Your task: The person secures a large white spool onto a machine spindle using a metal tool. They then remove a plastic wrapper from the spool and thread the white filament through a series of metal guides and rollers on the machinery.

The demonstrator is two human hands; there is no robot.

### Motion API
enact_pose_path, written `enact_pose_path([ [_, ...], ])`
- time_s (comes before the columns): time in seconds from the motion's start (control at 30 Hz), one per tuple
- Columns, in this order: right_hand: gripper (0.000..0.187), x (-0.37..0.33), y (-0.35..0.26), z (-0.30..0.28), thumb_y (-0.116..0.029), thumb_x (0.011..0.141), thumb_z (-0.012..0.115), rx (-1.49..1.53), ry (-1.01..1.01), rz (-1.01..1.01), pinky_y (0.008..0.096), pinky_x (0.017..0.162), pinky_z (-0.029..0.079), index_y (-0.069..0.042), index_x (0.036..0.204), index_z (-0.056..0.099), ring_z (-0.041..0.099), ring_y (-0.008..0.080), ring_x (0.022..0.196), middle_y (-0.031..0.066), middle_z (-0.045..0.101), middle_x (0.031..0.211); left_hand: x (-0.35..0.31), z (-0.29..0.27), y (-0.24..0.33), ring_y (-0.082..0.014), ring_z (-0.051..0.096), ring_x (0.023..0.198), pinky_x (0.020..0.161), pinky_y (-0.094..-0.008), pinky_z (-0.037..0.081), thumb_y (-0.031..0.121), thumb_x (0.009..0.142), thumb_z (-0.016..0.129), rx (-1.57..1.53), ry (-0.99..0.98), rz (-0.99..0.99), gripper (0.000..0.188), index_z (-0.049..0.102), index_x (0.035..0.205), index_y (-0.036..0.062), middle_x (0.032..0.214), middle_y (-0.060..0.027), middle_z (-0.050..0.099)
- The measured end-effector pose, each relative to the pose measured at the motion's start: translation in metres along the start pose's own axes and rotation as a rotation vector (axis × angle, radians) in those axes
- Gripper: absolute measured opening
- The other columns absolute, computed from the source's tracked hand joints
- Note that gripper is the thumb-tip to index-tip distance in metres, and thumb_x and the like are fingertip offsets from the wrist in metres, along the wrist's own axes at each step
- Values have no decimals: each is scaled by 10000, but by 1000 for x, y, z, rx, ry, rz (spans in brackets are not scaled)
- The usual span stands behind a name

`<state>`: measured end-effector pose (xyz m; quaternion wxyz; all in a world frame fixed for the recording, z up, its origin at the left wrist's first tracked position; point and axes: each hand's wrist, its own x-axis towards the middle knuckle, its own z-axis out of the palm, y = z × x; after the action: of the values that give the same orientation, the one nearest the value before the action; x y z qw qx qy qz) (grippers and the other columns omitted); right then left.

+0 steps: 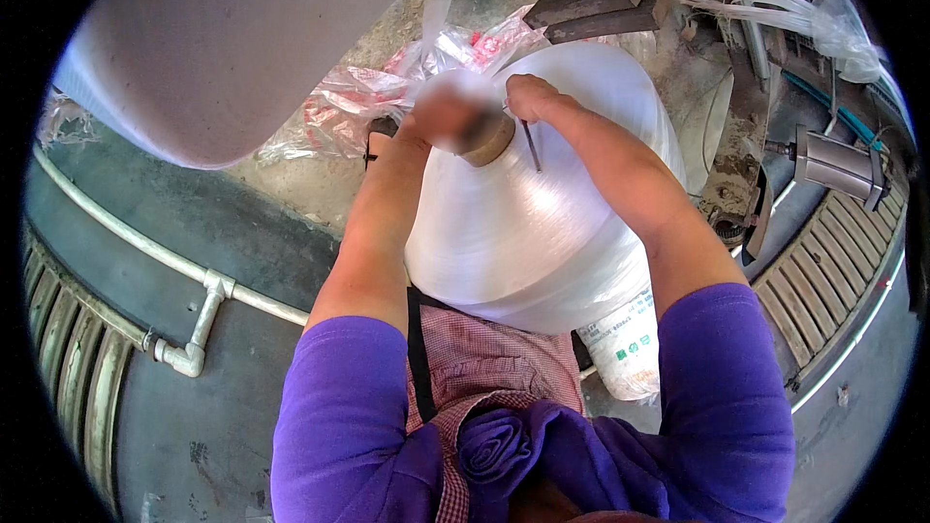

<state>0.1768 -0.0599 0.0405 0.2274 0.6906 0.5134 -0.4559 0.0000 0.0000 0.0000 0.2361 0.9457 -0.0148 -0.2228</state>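
A big roll wound with glossy white film or thread (542, 232) stands in front of me, tapering toward a brown core (489, 140) at its end. My left hand (441, 116) is at this core, but a blur covers its fingers, so their grip does not show. Closed beside the core, my right hand (531, 97) holds a thin dark metal rod (532, 147). The rod points down toward me, along the sloping white surface. Whether its tip touches the roll I cannot tell.
A large pale rounded body (242, 39) looms at upper left. Crumpled clear plastic with red print (339, 107) lies behind the roll. A white pipe (262, 303) crosses the floor at left. Right of the roll are a metal cylinder (838, 172) and floor grating (809, 276). A printed white bag (620, 353) lies below the roll.
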Motion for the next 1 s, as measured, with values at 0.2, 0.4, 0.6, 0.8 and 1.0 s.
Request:
enact_pose_path([
  [0.2,172,-5,-6,-18,-71,732,511,159,-157,46,366,597,498,38,662,624,629,253,551,164,614,606,5,12,-5,-211,548,1008,1066,-447,221,354,541,779,-27,184,26,1041,227,1366,38,957,-66,611],
  [0.4,91,6,4,-7,6,696,536,407,-185,97,341,406,439,69,710,601,590,223,462,180,600,623,6,8,-5,-222,569,965,1062,-445,230,353,532,779,-64,131,21,1029,252,1354,32,930,-77,614],
  [0.6,119,5,-6,-5,-4,744,532,825,-263,332,281,273,290,65,652,563,503,166,365,146,530,521,3,-8,3,-213,563,974,1063,-446,229,342,527,781,5,34,-23,1021,266,1353,33,927,-75,612],
  [0.8,133,-6,-24,-14,-6,740,527,462,-189,254,358,449,496,42,827,616,632,224,522,157,635,687,0,-7,3,-202,551,996,1071,-437,221,341,525,778,-31,38,-20,1018,271,1354,37,939,-66,609],
  [1.0,210,-41,-42,-3,-109,721,562,161,-63,-160,403,760,481,-29,903,628,603,324,883,188,627,898,9,48,-8,-200,564,948,1050,-422,250,285,573,742,22,221,-4,833,360,1278,61,908,-53,611],
])
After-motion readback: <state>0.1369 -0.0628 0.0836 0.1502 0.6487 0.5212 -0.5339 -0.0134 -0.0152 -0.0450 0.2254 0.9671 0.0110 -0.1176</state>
